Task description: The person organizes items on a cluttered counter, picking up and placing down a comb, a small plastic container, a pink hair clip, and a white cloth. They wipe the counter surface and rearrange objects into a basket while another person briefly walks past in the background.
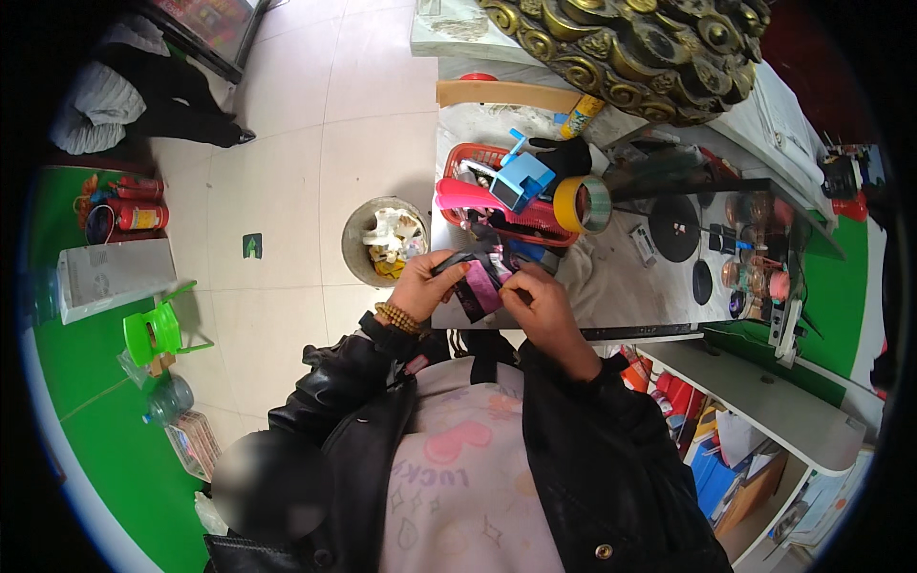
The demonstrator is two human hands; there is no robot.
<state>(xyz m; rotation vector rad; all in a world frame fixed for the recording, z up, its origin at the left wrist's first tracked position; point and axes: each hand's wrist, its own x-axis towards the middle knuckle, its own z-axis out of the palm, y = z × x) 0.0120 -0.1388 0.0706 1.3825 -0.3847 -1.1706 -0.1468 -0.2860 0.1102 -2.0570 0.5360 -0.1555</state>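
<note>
Close in front of my body, at the desk's near edge, both hands grip a small black-and-pink pouch or packet (481,288). My left hand (424,288) pinches its dark upper left edge between thumb and fingers. On the other side, my right hand (543,304) holds its right edge with bent fingers. What is inside the pouch cannot be seen. Just beyond it stands a red plastic basket (458,159). A blue hand-crank pencil sharpener (521,180), a pink hairbrush or comb (473,195) and a yellow tape roll (582,205) rest in or on the basket.
A waste bin (351,247) with litter stands on the floor left of the desk (630,297). An ornate gold-and-black object (645,57) overhangs the desk's far side. A screen (716,193), glass jars (745,276) and a black disc (673,228) are at right. Another person's legs (179,100) appear upper left.
</note>
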